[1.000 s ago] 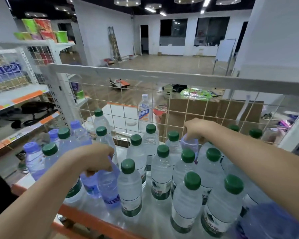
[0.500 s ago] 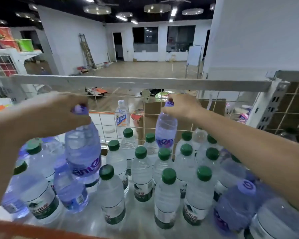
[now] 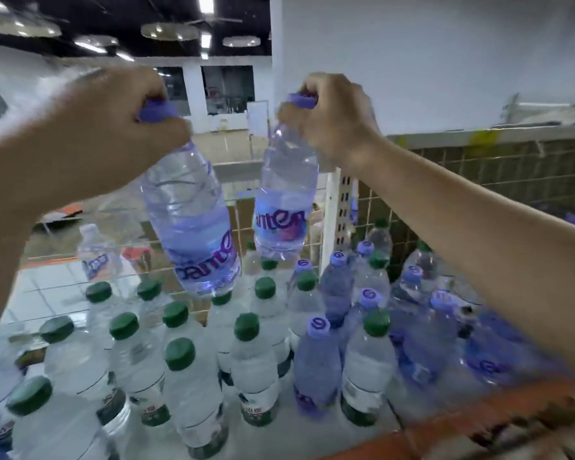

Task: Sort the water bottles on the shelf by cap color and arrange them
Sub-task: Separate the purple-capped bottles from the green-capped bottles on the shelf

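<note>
From the head camera, the left hand [image 3: 113,127] gripped a purple-capped bottle [image 3: 193,227] by its top, and the right hand [image 3: 336,121] gripped another purple bottle [image 3: 283,200] the same way. Both hung in the air above the shelf [image 3: 445,436]. Green-capped bottles [image 3: 193,386] stood on the left, purple-capped ones [image 3: 316,360] mostly on the right.

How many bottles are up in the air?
2. The left hand grips one purple-capped bottle by its top; the right hand grips another. The rest stand on the shelf.
</note>
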{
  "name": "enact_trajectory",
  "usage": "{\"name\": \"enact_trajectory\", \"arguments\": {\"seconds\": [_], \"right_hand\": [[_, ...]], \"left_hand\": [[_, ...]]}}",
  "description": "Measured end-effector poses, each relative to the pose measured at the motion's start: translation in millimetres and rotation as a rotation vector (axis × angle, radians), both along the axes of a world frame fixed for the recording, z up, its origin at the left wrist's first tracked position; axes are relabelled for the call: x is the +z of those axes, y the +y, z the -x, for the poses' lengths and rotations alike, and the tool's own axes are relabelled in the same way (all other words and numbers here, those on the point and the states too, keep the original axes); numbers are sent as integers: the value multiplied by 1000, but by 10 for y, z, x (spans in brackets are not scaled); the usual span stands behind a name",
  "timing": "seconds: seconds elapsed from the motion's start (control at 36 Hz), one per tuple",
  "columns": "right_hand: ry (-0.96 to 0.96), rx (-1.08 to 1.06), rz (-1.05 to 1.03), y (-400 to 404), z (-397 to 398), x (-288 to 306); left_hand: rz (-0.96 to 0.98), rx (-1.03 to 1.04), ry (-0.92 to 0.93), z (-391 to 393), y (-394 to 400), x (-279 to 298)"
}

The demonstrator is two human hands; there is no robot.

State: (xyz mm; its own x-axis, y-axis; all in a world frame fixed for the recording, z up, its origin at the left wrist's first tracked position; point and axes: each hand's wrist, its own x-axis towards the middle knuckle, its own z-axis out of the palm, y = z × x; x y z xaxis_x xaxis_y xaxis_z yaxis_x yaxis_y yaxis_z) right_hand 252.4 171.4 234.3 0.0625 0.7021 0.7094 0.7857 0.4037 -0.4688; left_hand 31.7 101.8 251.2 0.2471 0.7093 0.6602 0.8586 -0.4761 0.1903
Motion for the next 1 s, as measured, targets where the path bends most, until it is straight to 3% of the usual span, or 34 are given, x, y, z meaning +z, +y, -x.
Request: {"name": "enact_trajectory", "arguments": {"seconds": [0.22,0.42,0.81,1.0], "right_hand": [[-16,-137,-3,-255,-1093,-134],[-30,-232,14,-415,-2102,-213],[-58,-348,-30,-688,-3964,-188],[-54,-422,-22,-635,-4605,-253]], "left_hand": [[17,-32,132,-1061,273,-104],[-42,-66,120,-2096,354,-241],[-106,-79,-95,-3897,358,-289],[-65,-142,-95,-4603,497,-253]]}}
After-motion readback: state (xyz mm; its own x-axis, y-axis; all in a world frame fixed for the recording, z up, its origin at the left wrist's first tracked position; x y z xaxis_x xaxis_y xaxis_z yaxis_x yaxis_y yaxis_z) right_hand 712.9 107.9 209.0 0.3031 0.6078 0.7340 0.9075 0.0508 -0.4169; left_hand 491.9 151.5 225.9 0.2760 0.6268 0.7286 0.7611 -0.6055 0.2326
